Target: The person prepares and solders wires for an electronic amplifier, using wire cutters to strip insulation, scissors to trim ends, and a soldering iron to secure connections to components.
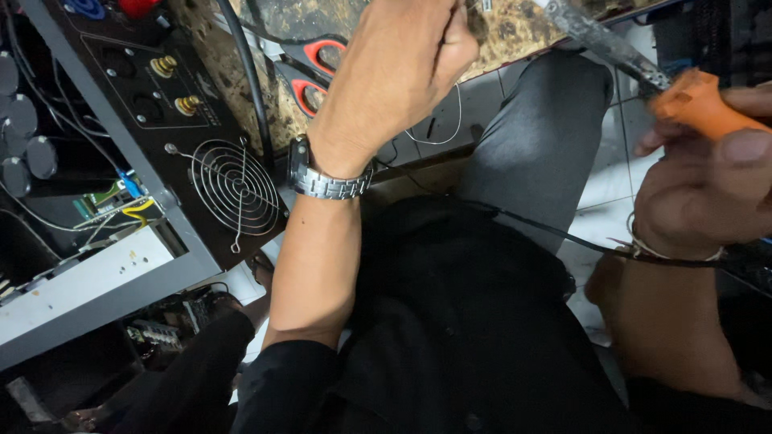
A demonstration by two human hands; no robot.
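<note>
Orange-handled dark metal soldering tool (643,68) gripped in right hand (708,173), right of mottled brown workbench (515,28). Left hand (398,68) pinched shut over bench, contents hidden. Risk: tip nears thin black cable (563,233) across lap; slip could burn trousers.

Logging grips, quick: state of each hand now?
Left hand: closed, pinching something too hidden to identify.
Right hand: closed on the orange handle of a tool.

No packages, labels, signs or screens can be made out.

mottled brown worktop (515,28) — red-handled scissors (310,72) | black cable (245,72)
</note>
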